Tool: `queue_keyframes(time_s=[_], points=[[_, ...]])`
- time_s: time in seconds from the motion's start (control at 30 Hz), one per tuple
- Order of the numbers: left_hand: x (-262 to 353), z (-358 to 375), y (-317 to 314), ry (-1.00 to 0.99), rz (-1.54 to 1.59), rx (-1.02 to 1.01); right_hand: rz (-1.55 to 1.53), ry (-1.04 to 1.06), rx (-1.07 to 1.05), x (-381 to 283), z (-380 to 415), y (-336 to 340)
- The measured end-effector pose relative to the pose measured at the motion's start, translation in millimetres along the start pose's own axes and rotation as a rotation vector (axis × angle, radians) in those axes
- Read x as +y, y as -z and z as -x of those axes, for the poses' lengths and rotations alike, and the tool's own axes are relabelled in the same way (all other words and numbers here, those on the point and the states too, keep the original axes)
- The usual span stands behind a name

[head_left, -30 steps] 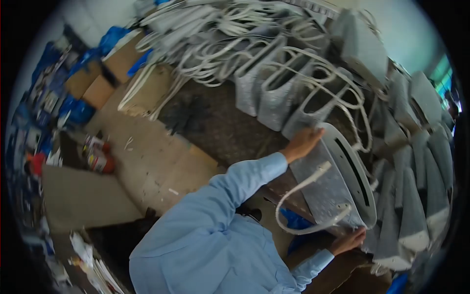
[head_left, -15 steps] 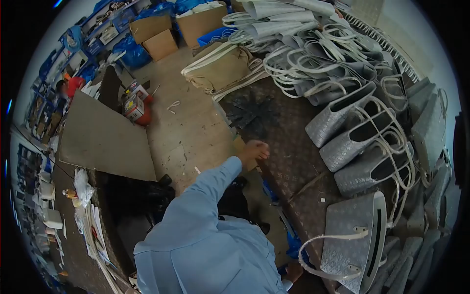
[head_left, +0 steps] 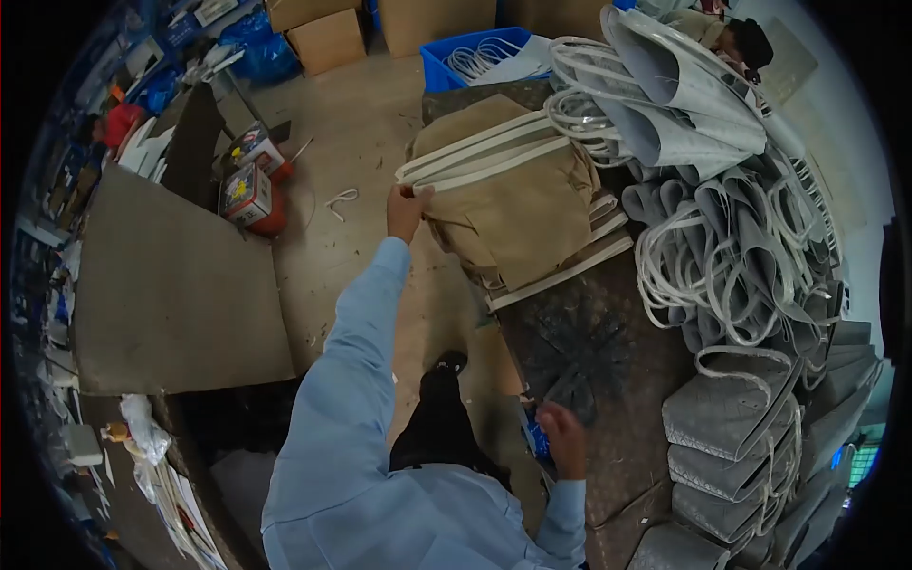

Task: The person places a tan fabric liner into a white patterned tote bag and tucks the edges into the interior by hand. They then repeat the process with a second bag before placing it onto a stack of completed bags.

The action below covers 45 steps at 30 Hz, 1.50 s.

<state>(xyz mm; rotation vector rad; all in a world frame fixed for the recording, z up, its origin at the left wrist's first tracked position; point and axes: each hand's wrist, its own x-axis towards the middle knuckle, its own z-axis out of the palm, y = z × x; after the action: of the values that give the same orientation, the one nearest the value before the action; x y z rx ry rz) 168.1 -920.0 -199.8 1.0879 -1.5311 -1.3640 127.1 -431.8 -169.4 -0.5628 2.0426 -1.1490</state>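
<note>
My left hand (head_left: 406, 211) pinches the near left corner of a tan fabric piece (head_left: 513, 204) edged with white strips. That piece lies on a pile of similar tan cloth at the far end of the dark patterned table (head_left: 646, 408). Over the table's left edge, my right hand (head_left: 563, 439) hovers with loosely bent fingers, and nothing shows in it. A black star-shaped patch (head_left: 579, 342) of tape-like strips lies on the tabletop between my right hand and the cloth.
Grey bag pieces with pale handles (head_left: 731, 247) are heaped along the right, above a row of grey bags (head_left: 727, 418). Behind the cloth stands a blue bin (head_left: 432, 66) with white cords. A brown board (head_left: 180, 285) and red containers (head_left: 255, 201) are left. Another person (head_left: 746, 43) is at far right.
My left hand has reached forward from the table edge and taken hold of the tan fabric. My right hand has come up from beside the grey bag. The view has shifted too.
</note>
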Motion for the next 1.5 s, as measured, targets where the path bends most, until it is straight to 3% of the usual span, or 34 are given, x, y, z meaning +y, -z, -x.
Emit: queue_keyframes(time_s=[0.07,0.13,0.2,0.27,0.33,0.4,0.43,0.5,0.53,0.57,0.6,0.67,0.7,0.73,0.77,0.83,0.9,0.97,1.03,1.1,1.17,1.23,1.3,1.33,1.37,1.4,1.43,1.5], points=[[15.0,-0.5,-10.6,0.052,-0.023,-0.046,-0.213,0.07,-0.001,-67.1,-54.7,-13.3],[17.6,14.5,-28.4,-0.132,-0.072,-0.065,-0.363,0.068,-0.04,-115.5,-109.8,-15.7],[31.5,33.2,-42.2,-0.192,0.083,-0.092,-0.459,-0.003,-0.057,-133.5,-171.7,-14.2],[50.6,66.6,-58.4,-0.037,0.307,-0.25,-0.527,-0.103,-0.107,-147.7,-228.1,-6.8],[81.8,105.7,-61.9,-0.452,0.003,-0.351,-0.558,-0.134,-0.124,-188.4,-267.8,6.5],[88.4,145.9,-62.0,-0.517,0.193,-0.656,-0.385,-0.339,-0.181,-233.8,-288.0,17.4],[85.0,162.9,-64.8,-0.638,0.073,-0.735,-0.423,-0.333,-0.133,-235.8,-295.3,19.2],[79.2,179.6,-63.8,-0.836,0.01,-0.934,-0.054,-0.341,-0.18,-232.9,-300.0,33.8],[78.4,183.2,-63.3,-0.749,-0.052,-1.015,0.2,-0.323,-0.25,-238.5,-293.1,43.1],[78.8,186.7,-65.0,-0.672,-0.124,-1.101,0.192,-0.298,-0.149,-231.1,-281.6,48.4],[84.5,189.9,-67.0,-0.737,-0.072,-1.233,0.195,-0.282,-0.052,-219.1,-267.5,52.9],[94.4,194.6,-58.0,-0.727,0.037,-1.34,0.309,-0.035,-0.063,-218.1,-225.3,67.2],[90.2,191.4,-56.3,-0.763,0.067,-1.41,0.32,0.122,0.031,-205.9,-202.6,71.7],[83.1,185.0,-52.5,-0.69,0.078,-1.381,0.345,0.29,0.11,-194.6,-182.6,71.3],[76.4,177.2,-47.7,-0.609,0.072,-1.345,0.239,0.269,0.152,-190.0,-154.7,69.6],[51.9,169.5,-60.2,-0.148,0.265,-1.225,0.005,0.376,0.19,-205.2,-67.2,78.5],[30.3,158.5,-92.0,-0.226,0.24,-1.054,-0.085,0.555,0.428,-198.3,-2.4,80.9],[43.3,149.7,-125.7,-0.215,0.194,-1.057,-0.21,0.455,0.672,-193.6,54.3,73.1],[57.9,145.8,-156.3,-0.404,-0.228,-0.932,-0.256,0.535,0.926,-171.7,104.3,67.1],[33.8,127.1,-179.9,-0.447,-0.417,-0.974,-0.415,0.529,1.193,-147.1,162.3,57.0],[22.4,117.9,-198.6,-0.476,-0.892,-0.931,-0.534,0.675,1.389,-102.1,222.4,49.6],[-29.1,107.9,-218.1,-0.438,-0.867,-0.883,-0.682,0.906,1.52,-62.6,277.6,44.3],[50.5,185.9,-198.6,-0.624,-0.66,-0.893,-0.649,0.812,1.788,-24.1,339.4,35.6],[70.4,227.0,-199.8,-0.645,-0.521,-0.909,-0.644,0.811,1.766,-9.4,372.9,37.1],[85.6,261.4,-194.9,-0.672,-0.401,-0.926,-0.508,0.696,1.907,2.3,403.1,30.2],[103.5,302.3,-194.3,-0.6,-0.334,-1.06,-0.367,0.585,2.042,12.4,429.6,24.4],[120.5,345.4,-194.3,-0.531,-0.256,-1.187,-0.384,0.594,2.037,19.3,460.0,21.1],[145.4,426.3,-189.1,-0.643,-0.156,-1.407,0.049,-0.006,1.899,14.1,523.0,22.9]])
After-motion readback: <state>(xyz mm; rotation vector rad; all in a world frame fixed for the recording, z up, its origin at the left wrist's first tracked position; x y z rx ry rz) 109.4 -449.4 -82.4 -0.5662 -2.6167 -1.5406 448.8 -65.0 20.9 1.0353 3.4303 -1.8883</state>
